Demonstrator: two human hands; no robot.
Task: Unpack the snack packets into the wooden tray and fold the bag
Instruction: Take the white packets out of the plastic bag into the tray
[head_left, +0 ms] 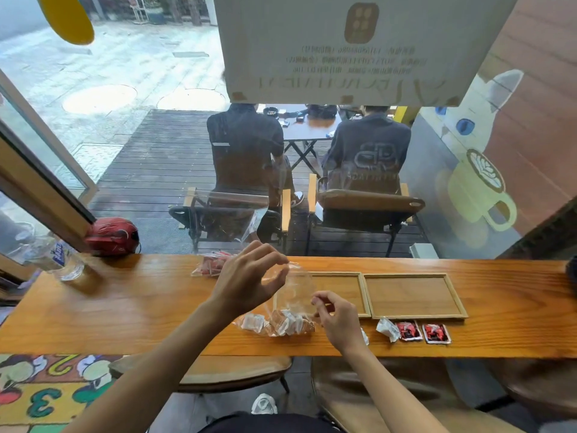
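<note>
A clear plastic bag stands on the wooden counter with several white snack packets in its bottom. My left hand pinches the bag's upper left rim. My right hand pinches its right rim, lower down. Two shallow wooden trays lie side by side to the right, the left tray partly behind the bag and the right tray with nothing in it. Two red packets and one white packet lie on the counter in front of the trays.
A second clear bag with red packets lies behind my left hand. A glass jar and a red helmet sit at the counter's left end. The window glass stands right behind the counter. Stools are below.
</note>
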